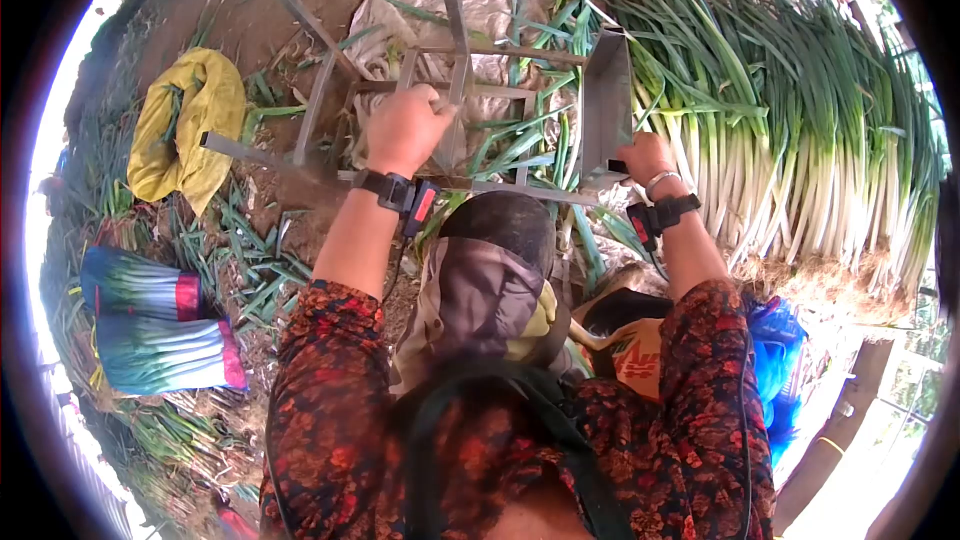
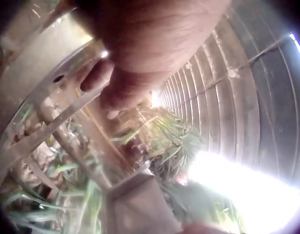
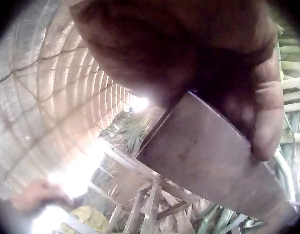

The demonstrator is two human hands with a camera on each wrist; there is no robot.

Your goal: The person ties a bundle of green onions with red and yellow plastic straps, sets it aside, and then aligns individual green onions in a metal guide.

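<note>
A metal frame of welded bars (image 1: 316, 105) spans the ground ahead of the person. The left hand (image 1: 408, 130) is curled round one of its bars; in the left wrist view that hand (image 2: 150, 48) fills the top, its fingertips at a metal bar (image 2: 52, 124). At the frame's right end is a wide metal plate (image 1: 606, 100). The right hand (image 1: 648, 158) grips the near end of this plate. Close up in the right wrist view, the right hand (image 3: 189, 44) has its fingers round the plate (image 3: 203, 156), its palm side in shadow.
Leeks (image 1: 790, 160) lie in a thick row at the right. A yellow sack (image 1: 185, 130) and two wrapped leek bundles (image 1: 165, 353) are on the left. A pale cloth (image 1: 395, 15) and loose leaves lie under the frame. Blue plastic (image 1: 775, 350) is near the right elbow.
</note>
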